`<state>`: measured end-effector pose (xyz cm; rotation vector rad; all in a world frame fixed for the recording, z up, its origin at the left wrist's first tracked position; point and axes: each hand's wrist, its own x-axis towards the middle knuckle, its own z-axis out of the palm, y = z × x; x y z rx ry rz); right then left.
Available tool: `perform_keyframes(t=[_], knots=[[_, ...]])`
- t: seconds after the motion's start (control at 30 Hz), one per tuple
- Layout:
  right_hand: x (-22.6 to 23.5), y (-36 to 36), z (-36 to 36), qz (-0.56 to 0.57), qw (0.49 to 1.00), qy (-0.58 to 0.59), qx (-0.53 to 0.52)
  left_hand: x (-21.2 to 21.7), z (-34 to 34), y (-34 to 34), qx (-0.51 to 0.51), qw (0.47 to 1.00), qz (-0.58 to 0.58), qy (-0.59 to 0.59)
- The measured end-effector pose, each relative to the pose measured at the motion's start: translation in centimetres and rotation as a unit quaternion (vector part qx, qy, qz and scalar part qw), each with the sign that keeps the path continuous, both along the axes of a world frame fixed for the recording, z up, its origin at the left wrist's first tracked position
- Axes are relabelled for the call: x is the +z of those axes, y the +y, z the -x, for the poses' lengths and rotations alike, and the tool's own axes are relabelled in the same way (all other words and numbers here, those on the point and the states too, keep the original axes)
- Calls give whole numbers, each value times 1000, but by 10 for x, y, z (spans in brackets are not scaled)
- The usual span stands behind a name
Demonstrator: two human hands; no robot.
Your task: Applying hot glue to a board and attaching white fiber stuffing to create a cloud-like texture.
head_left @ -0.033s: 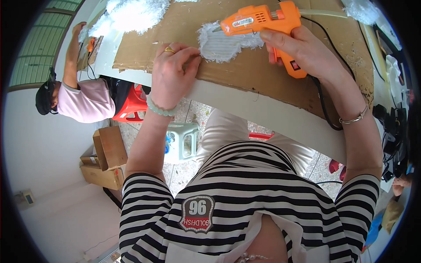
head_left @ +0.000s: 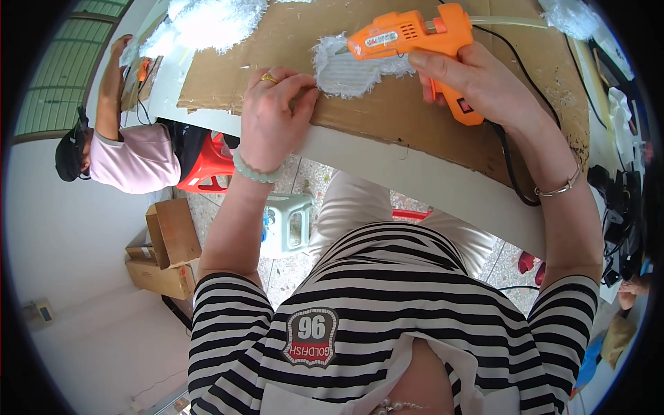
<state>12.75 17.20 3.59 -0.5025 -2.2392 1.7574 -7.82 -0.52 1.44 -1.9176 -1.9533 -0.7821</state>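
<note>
A white, fringed, ribbed piece (head_left: 344, 75) lies flat on the cardboard in front of me. My right hand (head_left: 462, 77) is wrapped round the handle of an orange hot glue gun (head_left: 408, 34), a finger at its trigger. The gun's nozzle points left, over the upper part of the piece. At the piece's lower left edge, my left hand (head_left: 277, 104) has its thumb and fingers pinched together. Whatever is between those fingertips is too small to make out. A black cord (head_left: 508, 162) runs from the gun's handle.
Brown cardboard (head_left: 228, 81) covers much of the white table (head_left: 443, 183). Fluffy white material (head_left: 214, 24) is heaped at the far left, with a clear plastic bundle (head_left: 570, 17) at the far right. A co-worker (head_left: 131, 159) sits left. Open cartons (head_left: 166, 242) stand on the floor.
The glue gun has shifted slightly left and down in my right hand. My left hand has moved a touch to the right, still pinched.
</note>
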Motion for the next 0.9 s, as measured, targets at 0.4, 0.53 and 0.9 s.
perform_keyframes(t=[0.4, 0.53, 0.9], knots=[[3, -19, 17, -105, 992, -70, 15, -3, -3, 4, 56, 996, -23, -68], [3, -21, 23, -123, 987, -105, 20, -3, 1, 6, 47, 997, -26, -60], [5, -22, 24, -164, 975, -145, 25, -4, 3, 8, 34, 997, -9, -65]])
